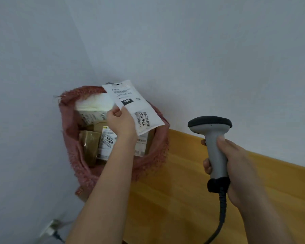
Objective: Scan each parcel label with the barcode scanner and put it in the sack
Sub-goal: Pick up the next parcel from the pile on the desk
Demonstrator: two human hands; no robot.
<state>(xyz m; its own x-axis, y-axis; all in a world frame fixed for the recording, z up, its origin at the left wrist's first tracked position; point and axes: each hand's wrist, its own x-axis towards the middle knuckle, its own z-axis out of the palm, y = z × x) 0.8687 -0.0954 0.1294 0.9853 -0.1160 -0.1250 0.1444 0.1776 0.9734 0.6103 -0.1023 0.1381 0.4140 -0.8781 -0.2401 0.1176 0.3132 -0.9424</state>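
- While the left hand (121, 120) pinches a white parcel (133, 107) by its lower edge, label up, the parcel hangs over the red sack (155, 155) at centre frame.
- The sack's mouth gapes, showing a brown box (87, 145) and other labelled parcels (107, 141) inside.
- At right, the right hand (236, 166) grips the grey barcode scanner (213, 138) by its handle, over the wooden desk (183, 199).
- Lower left, what may be a wall plug (50, 228) is blurred.

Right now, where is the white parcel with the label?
In the head view, the white parcel is left of centre, pinched by the left hand above the open mouth of the red sack, left of the barcode scanner.
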